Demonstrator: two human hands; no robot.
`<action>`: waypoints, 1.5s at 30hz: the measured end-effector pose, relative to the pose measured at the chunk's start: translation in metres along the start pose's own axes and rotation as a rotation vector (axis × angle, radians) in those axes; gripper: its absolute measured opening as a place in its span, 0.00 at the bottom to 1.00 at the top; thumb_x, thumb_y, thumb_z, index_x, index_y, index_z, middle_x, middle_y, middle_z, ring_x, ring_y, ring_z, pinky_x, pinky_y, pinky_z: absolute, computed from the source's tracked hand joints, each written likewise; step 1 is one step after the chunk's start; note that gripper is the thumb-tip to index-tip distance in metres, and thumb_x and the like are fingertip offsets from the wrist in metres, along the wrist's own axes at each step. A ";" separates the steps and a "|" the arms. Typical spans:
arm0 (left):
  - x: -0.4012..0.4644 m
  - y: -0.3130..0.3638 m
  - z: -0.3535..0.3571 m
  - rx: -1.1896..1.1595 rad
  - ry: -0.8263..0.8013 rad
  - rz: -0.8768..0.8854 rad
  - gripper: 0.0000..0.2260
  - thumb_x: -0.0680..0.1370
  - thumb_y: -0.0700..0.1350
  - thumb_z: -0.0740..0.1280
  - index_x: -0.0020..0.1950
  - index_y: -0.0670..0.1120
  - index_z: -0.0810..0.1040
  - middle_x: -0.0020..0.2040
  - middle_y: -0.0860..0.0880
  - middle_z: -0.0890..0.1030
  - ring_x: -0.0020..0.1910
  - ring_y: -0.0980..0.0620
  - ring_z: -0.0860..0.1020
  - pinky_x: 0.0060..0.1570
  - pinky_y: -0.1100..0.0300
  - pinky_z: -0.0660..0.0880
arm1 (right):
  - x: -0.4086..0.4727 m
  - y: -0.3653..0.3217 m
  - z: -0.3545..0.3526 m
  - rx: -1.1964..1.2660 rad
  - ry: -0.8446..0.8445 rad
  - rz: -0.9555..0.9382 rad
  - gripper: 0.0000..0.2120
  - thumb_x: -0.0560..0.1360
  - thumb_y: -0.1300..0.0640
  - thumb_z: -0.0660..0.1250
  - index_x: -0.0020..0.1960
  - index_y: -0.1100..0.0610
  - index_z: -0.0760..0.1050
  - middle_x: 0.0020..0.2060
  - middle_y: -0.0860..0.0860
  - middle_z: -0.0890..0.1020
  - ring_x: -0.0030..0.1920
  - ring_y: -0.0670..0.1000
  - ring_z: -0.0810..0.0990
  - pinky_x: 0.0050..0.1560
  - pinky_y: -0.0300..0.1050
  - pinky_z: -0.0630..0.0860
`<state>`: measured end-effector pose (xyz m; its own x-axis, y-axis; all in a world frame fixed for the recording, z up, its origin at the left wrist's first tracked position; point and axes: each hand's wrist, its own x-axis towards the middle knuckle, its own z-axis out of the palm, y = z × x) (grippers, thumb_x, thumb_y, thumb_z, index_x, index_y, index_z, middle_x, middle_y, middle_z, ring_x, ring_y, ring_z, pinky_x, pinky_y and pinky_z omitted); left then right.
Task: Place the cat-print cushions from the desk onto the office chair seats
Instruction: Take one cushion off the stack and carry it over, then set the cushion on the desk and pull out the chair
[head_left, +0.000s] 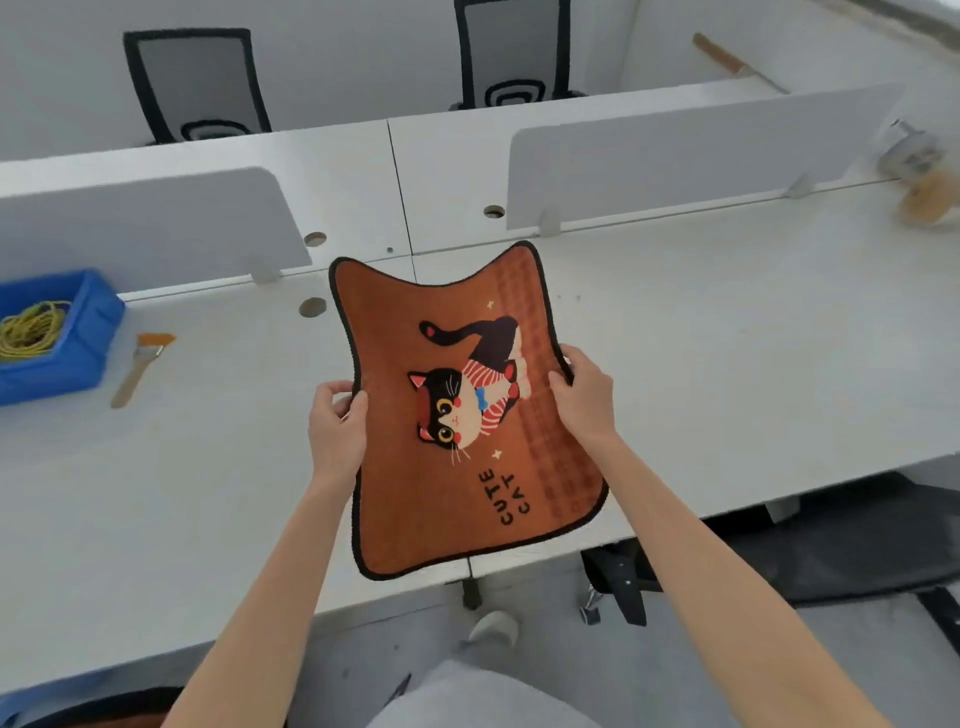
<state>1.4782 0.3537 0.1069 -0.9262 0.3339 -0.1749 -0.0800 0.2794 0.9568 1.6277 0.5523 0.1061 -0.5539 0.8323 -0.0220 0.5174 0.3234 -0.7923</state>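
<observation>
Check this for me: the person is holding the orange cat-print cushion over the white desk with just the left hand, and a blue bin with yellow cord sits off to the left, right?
Not quite. The head view shows both hands gripping the cat-print cushion: the left hand on one edge, the right hand on the other. The white desk and the blue bin with yellow cord are as you said.

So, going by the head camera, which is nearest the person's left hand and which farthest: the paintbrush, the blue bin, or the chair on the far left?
From the left hand:
1. Paintbrush, on the desk just to its left.
2. Blue bin, further left, at the desk's edge.
3. Chair, across the desk, behind the divider.
</observation>
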 end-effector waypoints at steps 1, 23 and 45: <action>0.015 -0.004 0.002 0.023 -0.010 -0.020 0.03 0.78 0.42 0.61 0.51 0.45 0.69 0.47 0.40 0.80 0.41 0.43 0.78 0.45 0.46 0.76 | 0.011 0.005 0.004 -0.014 0.004 0.038 0.17 0.79 0.58 0.57 0.67 0.57 0.69 0.61 0.55 0.78 0.59 0.56 0.78 0.61 0.47 0.73; -0.046 -0.025 0.181 0.514 -0.917 0.362 0.13 0.76 0.36 0.60 0.59 0.44 0.75 0.59 0.46 0.78 0.58 0.46 0.76 0.59 0.59 0.70 | -0.078 0.117 -0.133 -0.461 0.461 0.345 0.22 0.76 0.63 0.58 0.70 0.62 0.64 0.71 0.59 0.63 0.74 0.58 0.56 0.72 0.51 0.56; -0.274 -0.035 0.280 0.675 -1.448 0.578 0.30 0.71 0.37 0.67 0.71 0.49 0.65 0.62 0.49 0.79 0.58 0.51 0.78 0.57 0.62 0.73 | -0.171 0.231 -0.233 1.024 0.648 0.823 0.11 0.78 0.68 0.55 0.41 0.60 0.72 0.36 0.55 0.76 0.36 0.50 0.75 0.42 0.45 0.76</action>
<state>1.8380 0.5042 0.0570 0.3246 0.9024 -0.2834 0.6358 0.0136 0.7717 1.9942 0.5894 0.0694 0.1891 0.7621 -0.6192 -0.2963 -0.5569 -0.7759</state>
